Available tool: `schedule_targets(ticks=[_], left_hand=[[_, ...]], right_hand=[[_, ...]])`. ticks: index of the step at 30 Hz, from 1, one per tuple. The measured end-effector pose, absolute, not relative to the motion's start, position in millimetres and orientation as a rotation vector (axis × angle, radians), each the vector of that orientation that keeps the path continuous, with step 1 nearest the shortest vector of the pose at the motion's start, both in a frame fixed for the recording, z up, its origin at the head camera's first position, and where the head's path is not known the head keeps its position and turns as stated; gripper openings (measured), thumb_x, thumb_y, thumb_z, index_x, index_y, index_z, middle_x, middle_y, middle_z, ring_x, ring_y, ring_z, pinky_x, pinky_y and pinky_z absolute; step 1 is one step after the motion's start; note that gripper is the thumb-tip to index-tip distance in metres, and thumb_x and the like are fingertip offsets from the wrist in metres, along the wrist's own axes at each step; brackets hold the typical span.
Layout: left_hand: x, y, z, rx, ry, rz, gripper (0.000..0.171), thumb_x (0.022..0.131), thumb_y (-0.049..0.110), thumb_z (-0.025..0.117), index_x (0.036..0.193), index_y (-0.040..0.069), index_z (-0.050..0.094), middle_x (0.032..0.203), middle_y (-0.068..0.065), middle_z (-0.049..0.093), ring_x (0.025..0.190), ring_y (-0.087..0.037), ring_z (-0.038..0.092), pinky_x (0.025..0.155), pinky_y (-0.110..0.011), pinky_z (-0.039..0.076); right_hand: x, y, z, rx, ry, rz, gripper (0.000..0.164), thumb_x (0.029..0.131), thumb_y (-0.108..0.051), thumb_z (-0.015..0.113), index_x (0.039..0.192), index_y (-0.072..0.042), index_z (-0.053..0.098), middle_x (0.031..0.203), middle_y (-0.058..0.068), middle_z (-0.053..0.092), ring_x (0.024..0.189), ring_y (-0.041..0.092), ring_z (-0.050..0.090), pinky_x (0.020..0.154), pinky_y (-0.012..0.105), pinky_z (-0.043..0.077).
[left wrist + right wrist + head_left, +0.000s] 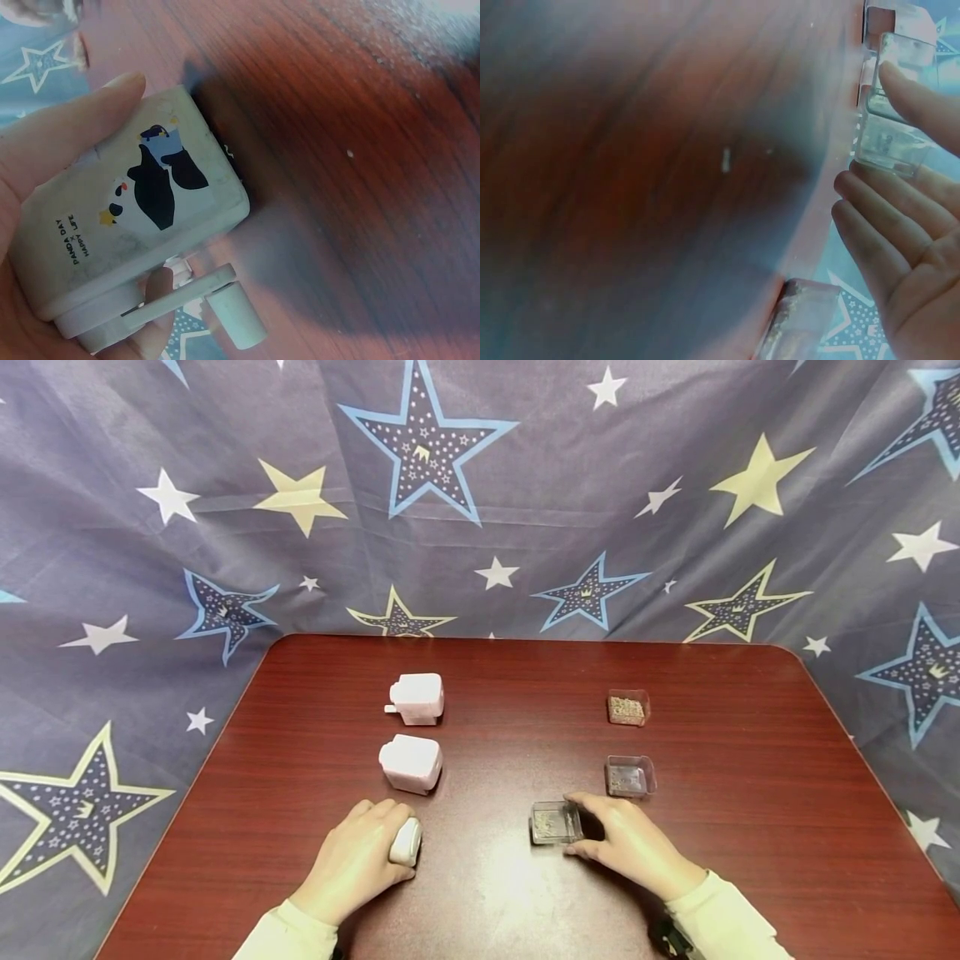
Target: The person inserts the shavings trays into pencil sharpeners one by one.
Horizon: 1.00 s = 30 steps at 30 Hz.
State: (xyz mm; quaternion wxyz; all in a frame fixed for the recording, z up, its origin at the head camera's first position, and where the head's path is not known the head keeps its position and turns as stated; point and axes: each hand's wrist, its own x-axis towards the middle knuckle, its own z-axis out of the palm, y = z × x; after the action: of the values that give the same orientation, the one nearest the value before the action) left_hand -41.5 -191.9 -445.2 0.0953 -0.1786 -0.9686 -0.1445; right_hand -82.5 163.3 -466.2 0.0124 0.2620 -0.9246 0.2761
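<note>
My left hand [365,852] grips a white hand-crank pencil sharpener [142,202] near the table's front. It has a panda print on its side, and its crank handle [236,315] sticks out beside the fingers. My right hand [626,839] holds a small clear plastic drawer [551,821] between thumb and fingers at its right end. Pencil shavings [546,823] lie inside it. In the right wrist view the thumb [911,97] lies on the clear plastic, with the other fingers below.
Two pale pink sharpeners stand on the left, a farther one [420,696] with its crank showing and a nearer one [411,762]. On the right are a drawer with shavings [627,708] and a clear drawer [630,777]. A star-patterned cloth [450,552] hangs behind the table [517,693].
</note>
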Motion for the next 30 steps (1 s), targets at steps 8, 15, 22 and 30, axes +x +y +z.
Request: schedule_targets(ticks=[8,15,22,30], left_hand=[[-42.1,-191.4,-444.9,-0.526,-2.879,-0.432,0.049,0.047,0.024,0.089,0.084,0.020,0.058,0.083,0.007,0.057,0.078,-0.018,0.051,0.059,-0.042,0.050],[-42.1,-191.4,-445.3,-0.527,-2.883,-0.429,0.049,0.047,0.025,0.090,0.085,0.020,0.059,0.083,0.007,0.057,0.078,-0.019,0.051,0.059,-0.042,0.050],[-41.7,-191.9,-446.0,-0.522,-2.883,-0.431,0.049,0.047,0.025,0.089,0.085,0.020,0.059,0.084,0.007,0.057,0.078,-0.019,0.051,0.059,-0.042,0.050],[-42.2,-191.5,-445.8,-0.521,-2.886,-0.429,0.049,0.047,0.024,0.089,0.085,0.020,0.059,0.084,0.007,0.057,0.079,-0.019,0.052,0.059,-0.042,0.050]], right_hand=[[-83.4,156.9,-468.2,0.835,-2.877,0.870,0.061,0.073,-0.028,0.082,0.125,0.001,0.068,0.119,0.015,0.073,0.107,0.031,0.070,0.093,0.047,0.053],[-83.9,149.3,-465.7,0.866,-2.877,0.887,0.062,0.073,-0.029,0.082,0.125,0.001,0.068,0.118,0.016,0.073,0.108,0.032,0.069,0.094,0.049,0.052],[-84.7,140.6,-467.6,0.923,-2.874,0.919,0.061,0.073,-0.029,0.082,0.123,0.002,0.068,0.118,0.016,0.073,0.108,0.031,0.069,0.095,0.047,0.052],[-82.8,129.4,-471.3,0.961,-2.877,0.956,0.061,0.072,-0.029,0.082,0.124,0.001,0.068,0.117,0.015,0.073,0.107,0.029,0.070,0.094,0.046,0.053]])
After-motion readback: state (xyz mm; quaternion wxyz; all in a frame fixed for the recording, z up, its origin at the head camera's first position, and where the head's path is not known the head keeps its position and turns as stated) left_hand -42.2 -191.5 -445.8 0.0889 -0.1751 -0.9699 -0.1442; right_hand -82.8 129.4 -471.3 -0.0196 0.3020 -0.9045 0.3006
